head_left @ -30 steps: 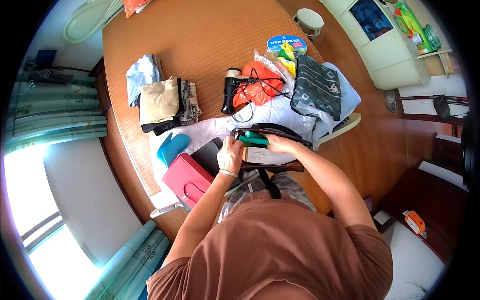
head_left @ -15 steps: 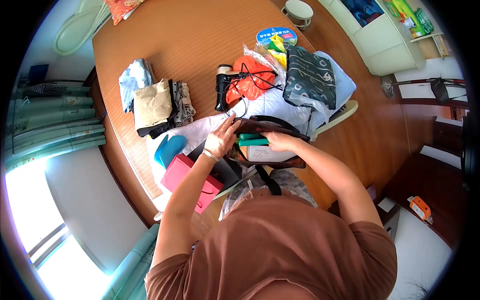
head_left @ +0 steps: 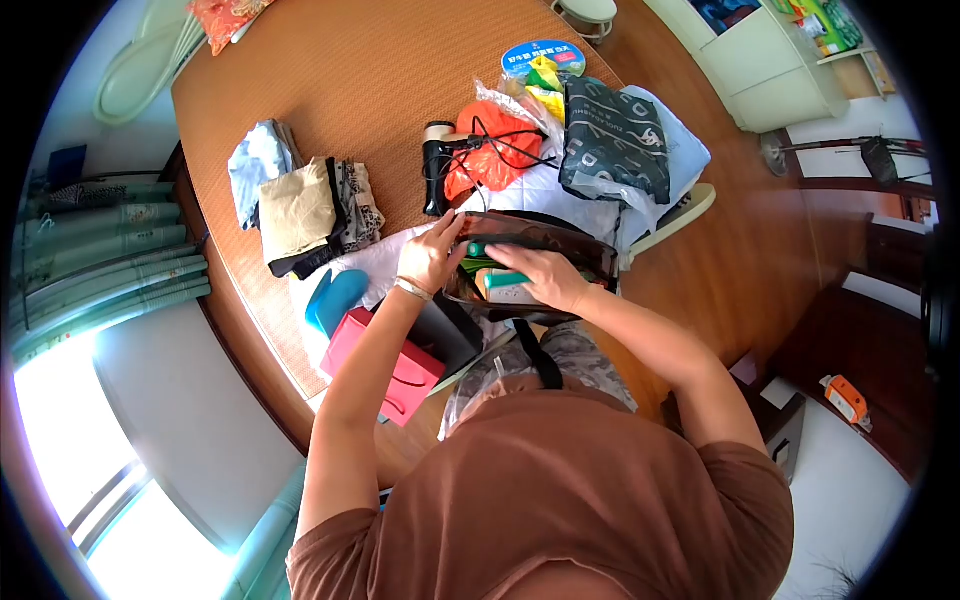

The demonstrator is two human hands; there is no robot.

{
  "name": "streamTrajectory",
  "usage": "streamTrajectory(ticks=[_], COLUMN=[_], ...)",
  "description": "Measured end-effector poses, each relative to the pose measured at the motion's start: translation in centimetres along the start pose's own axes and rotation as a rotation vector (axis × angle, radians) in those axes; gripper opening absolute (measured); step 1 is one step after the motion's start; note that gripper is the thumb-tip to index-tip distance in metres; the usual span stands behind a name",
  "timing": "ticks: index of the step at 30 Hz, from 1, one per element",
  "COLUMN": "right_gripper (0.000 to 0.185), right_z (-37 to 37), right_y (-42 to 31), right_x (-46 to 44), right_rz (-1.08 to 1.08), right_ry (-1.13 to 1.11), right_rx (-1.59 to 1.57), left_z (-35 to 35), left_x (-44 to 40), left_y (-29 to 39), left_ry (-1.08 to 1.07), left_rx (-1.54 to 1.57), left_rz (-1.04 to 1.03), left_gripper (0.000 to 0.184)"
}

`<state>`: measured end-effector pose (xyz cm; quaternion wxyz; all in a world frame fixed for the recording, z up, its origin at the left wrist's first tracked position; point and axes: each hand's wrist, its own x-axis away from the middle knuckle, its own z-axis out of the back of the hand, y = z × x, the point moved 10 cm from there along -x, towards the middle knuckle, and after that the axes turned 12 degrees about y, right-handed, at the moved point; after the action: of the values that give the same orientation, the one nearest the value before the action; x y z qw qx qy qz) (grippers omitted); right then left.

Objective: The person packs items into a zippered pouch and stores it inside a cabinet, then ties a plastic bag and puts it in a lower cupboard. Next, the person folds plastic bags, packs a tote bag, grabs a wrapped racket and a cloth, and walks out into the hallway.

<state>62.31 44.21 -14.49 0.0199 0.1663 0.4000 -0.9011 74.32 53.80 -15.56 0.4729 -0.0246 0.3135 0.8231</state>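
Note:
An open dark brown bag [head_left: 595, 262] lies in front of me, with a white box [head_left: 512, 294] and green items inside. My left hand [head_left: 432, 258] is at the bag's left edge, fingers stretched and touching its rim; what lies under them is partly hidden. My right hand [head_left: 545, 277] reaches over the opening, its fingers extended above a green item [head_left: 505, 281] that shows beneath the palm. Whether it grips this item is unclear. Left of the bag are a black box [head_left: 440, 330] and a pink paper bag [head_left: 375, 362].
Folded clothes [head_left: 300, 212] lie on the woven mat [head_left: 350, 70]. Beyond the bag are a hair dryer [head_left: 436, 170], an orange plastic bag [head_left: 500, 150] and a dark patterned package [head_left: 615, 145]. A blue object [head_left: 340, 298] sits by the pink bag.
My left hand has opened and moved to the bag's left rim. My right hand has shifted left over the opening, with the green item tilting under it. The pink bag has turned and moved right.

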Motion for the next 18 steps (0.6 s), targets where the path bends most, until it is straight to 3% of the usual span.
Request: streamTrajectory(ticks=[2,5,10,15,18], right_gripper=[0.067,0.054,0.049,0.047,0.040], right_z=[-0.8,-3.9,-4.7,-8.4,-9.9], right_y=[1.3,5.9,8.0,11.0,10.5], right_x=[0.8,2.0,2.1,2.7,2.1], right_rz=[-0.044,-0.376,-0.452,-0.689,-0.624], right_ry=[-0.016,-0.272,-0.172,-0.476,-0.483], right_rx=[-0.007,-0.018,0.053,0.032,-0.066], left_z=[-0.8,-1.7,-1.5,-1.6,-1.1], left_x=[-0.1,0.2,0.5,1.2,0.8], left_y=[-0.1,0.1,0.6,0.8,0.4], left_ry=[-0.066,-0.091,-0.053,-0.060,-0.010], left_rx=[-0.055,-0.099,-0.087,-0.079,-0.031], left_rz=[-0.006,-0.064,-0.036,0.029,0.053], left_gripper=[0.048,0.047,0.047,0.044,0.042])
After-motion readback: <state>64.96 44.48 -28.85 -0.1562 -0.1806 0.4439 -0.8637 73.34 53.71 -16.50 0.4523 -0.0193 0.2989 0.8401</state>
